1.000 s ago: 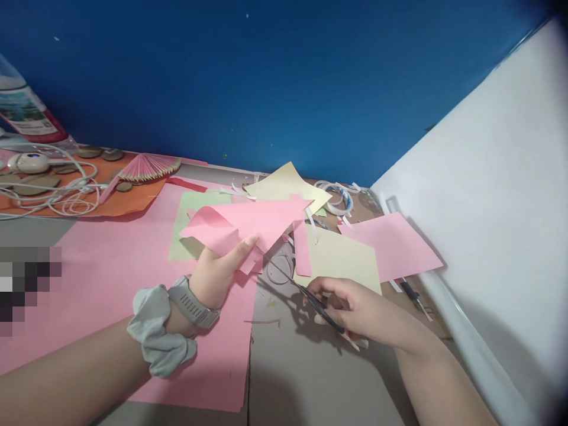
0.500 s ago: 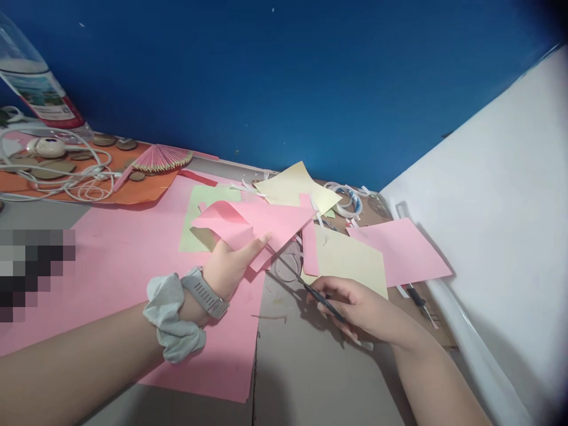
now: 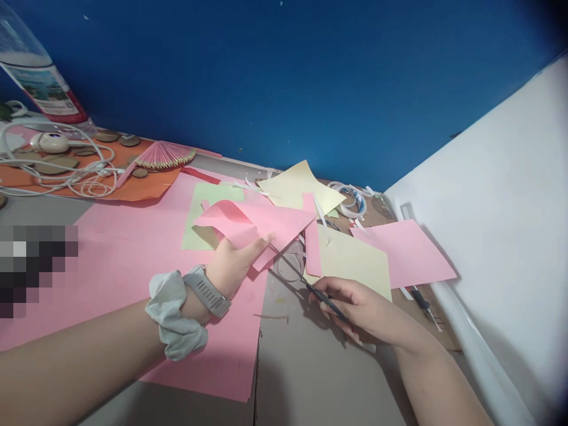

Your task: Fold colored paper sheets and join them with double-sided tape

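Note:
My left hand [image 3: 235, 266], with a grey watch and a pale scrunchie on the wrist, pinches a curled pink paper piece [image 3: 261, 222] and lifts it off the table. My right hand [image 3: 359, 307] grips black-handled scissors [image 3: 310, 287], whose thin blades point up-left and reach the lower edge of that pink piece. A narrow pink strip [image 3: 312, 245] lies just right of the blades. Beneath my left hand spreads a large pink sheet [image 3: 124, 260].
Yellow paper [image 3: 355, 260], [image 3: 297, 186], a green sheet [image 3: 208, 213] and another pink sheet [image 3: 406, 251] lie around. An orange sheet [image 3: 146, 186] holds a folded pink fan [image 3: 164, 157], white cables [image 3: 71, 171] and a bottle [image 3: 39, 83]. Tape rolls [image 3: 350, 201] sit by the blue wall; a white board [image 3: 488, 207] rises at right.
The scissor blades have moved closer to the pink piece, now at its edge. The view has shifted slightly, so everything sits a little further right.

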{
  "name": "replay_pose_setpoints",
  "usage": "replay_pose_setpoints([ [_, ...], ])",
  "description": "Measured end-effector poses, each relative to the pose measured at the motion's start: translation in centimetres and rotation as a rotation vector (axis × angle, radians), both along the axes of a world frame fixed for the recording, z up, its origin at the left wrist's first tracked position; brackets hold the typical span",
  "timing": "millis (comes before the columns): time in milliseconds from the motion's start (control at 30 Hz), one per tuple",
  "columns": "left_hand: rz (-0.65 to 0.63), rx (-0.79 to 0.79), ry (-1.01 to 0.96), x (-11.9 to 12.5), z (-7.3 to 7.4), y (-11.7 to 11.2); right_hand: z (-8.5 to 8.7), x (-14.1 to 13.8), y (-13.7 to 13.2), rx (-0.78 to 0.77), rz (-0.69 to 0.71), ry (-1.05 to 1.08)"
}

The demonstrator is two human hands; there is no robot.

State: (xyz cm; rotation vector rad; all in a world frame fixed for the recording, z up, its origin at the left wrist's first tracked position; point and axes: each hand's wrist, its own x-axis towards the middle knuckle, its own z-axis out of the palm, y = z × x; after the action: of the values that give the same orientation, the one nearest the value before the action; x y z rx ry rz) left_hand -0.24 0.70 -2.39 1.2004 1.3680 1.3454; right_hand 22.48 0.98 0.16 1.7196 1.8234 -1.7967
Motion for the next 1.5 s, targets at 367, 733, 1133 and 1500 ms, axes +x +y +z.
replay_pose_setpoints([
  [367,0.010,-0.002,0.024,-0.01,-0.06,0.04,-0.67,0.53,0.05,-0.019,0.022,-0.025],
  [733,0.054,-0.045,0.025,0.18,0.22,-0.03,-0.44,0.13,-0.28,0.016,-0.004,-0.023],
  [1133,0.048,-0.069,0.011,0.12,0.07,0.01,-0.63,0.40,-0.27,0.027,0.032,-0.039],
  [1500,0.012,-0.143,-0.045,0.14,0.80,-0.22,-0.91,0.56,-0.27,0.014,0.019,-0.045],
])
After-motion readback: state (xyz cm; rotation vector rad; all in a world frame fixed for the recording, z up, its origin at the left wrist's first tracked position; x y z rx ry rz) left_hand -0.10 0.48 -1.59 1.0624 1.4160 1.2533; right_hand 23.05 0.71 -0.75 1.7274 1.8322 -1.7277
